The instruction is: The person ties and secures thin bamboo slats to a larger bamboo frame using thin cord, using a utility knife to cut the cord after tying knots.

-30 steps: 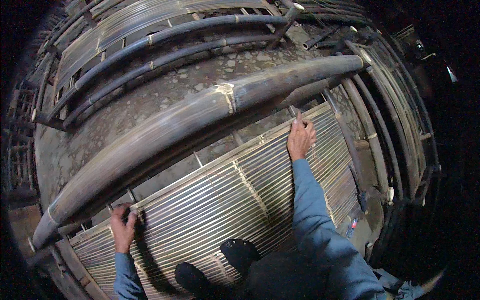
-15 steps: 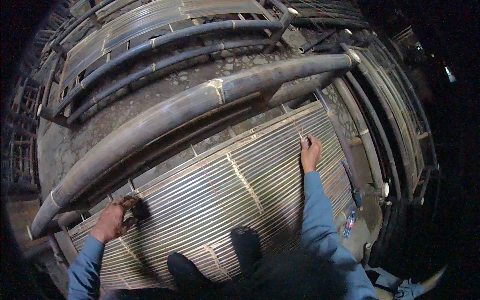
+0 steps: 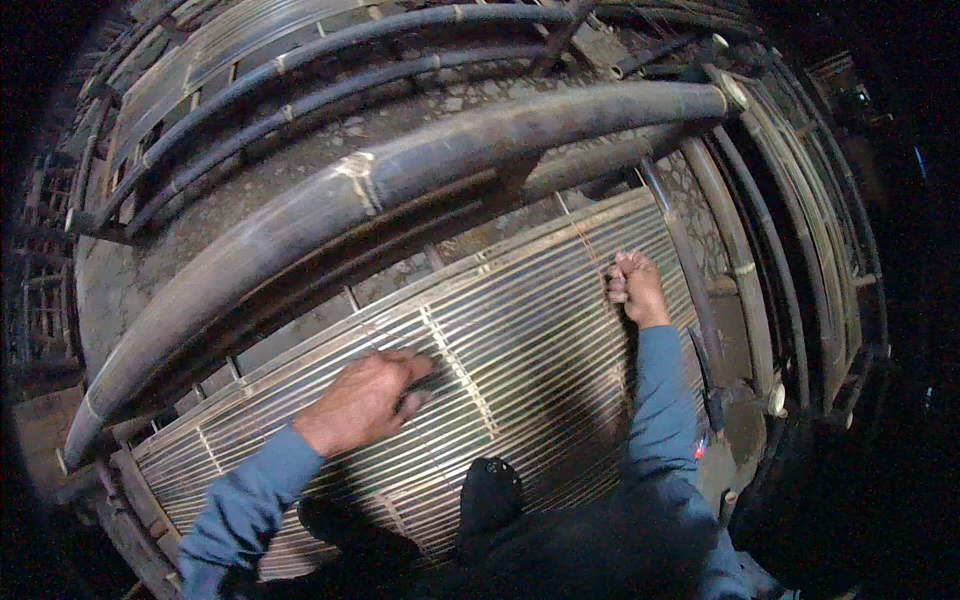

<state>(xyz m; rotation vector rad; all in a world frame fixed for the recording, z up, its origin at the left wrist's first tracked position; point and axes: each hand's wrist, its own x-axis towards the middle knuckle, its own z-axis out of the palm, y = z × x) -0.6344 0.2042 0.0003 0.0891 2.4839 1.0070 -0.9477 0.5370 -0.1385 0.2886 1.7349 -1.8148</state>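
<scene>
A wide panel of narrow, parallel bamboo slats (image 3: 540, 340) lies below me, with pale crosswise bindings and thin reddish cords running across it. Over its middle is my left hand (image 3: 365, 400), its thumb apart from the stretched fingers and nothing visible in it. My right hand (image 3: 638, 285) is closed in a pinch near the panel's far right corner. A thin reddish cord (image 3: 588, 243) runs from the far edge into its fingertips. The exact grip is partly hidden by the fingers.
A thick bamboo pole (image 3: 480, 140) crosses just beyond the panel. Another slatted bamboo frame (image 3: 160, 85) stands at the far left. More bamboo poles (image 3: 735, 250) line the right side. My dark shoe (image 3: 492, 490) is on the panel, and a bottle (image 3: 700, 446) is partly hidden by my right sleeve.
My left hand has moved right, from the panel's far left edge to over its middle. My right hand has shifted slightly right, its fingers curled tighter. The view has shifted slightly.
</scene>
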